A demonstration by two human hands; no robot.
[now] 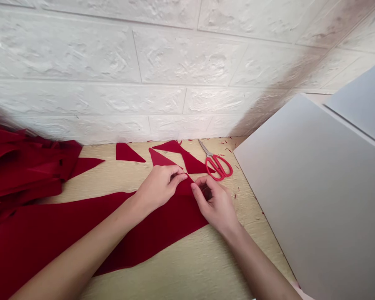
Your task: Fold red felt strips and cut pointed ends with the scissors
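Observation:
A long strip of dark red fabric (156, 227) stretches from the lower left to the middle of the wooden surface. At its far right end, my left hand (162, 183) pinches the top edge between thumb and fingers. My right hand (214, 200) is closed on the same edge a little to the right, its thumb and forefinger together. Just beyond my hands lie red-handled scissors (217, 164), blades pointing toward the wall. Several cut red fabric pieces (129, 153) lie left of the scissors, and one pointed piece touches a scissor handle.
A heap of red fabric (25, 166) is piled at the left. White brick-patterned wall (187, 58) rises behind the wooden surface (171, 271). On the right stands a large white box-like panel (315, 179). Small red scraps are scattered near the scissors.

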